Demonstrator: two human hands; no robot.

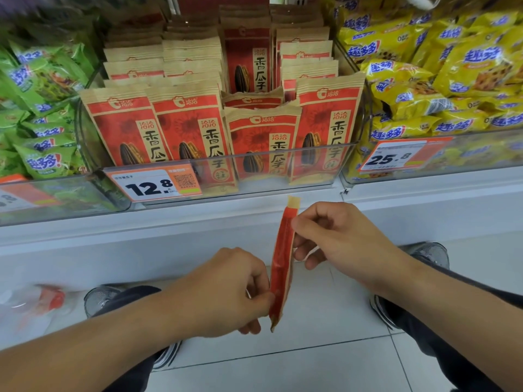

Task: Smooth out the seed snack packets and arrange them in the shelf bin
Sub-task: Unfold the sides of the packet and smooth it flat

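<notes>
Both hands, left [226, 292] and right [336, 236], pinch one red packet [281, 264] edge-on below the clear bin [283, 159], which holds rows of standing red packets [192, 131].

Person, head-worn view. Both forearms bare from wrist to frame edge; no sleeves, watch, rings or gloves visible on left hand [226, 292] or right hand [339, 236]. Fingers bare, nails short and unpainted where they show.

Legs: dark trousers [441, 335], near black, plain fabric without visible pattern or markings; lower leg of each side in view.

Footwear: grey shoes, mottled or knit-looking upper. Left shoe [102, 299] shows a rounded grey toe; a pale sole edge shows further back near the frame bottom. Right shoe [430, 254] has a matching grey toe, with a white-and-dark sole edge along its inner side.
</notes>
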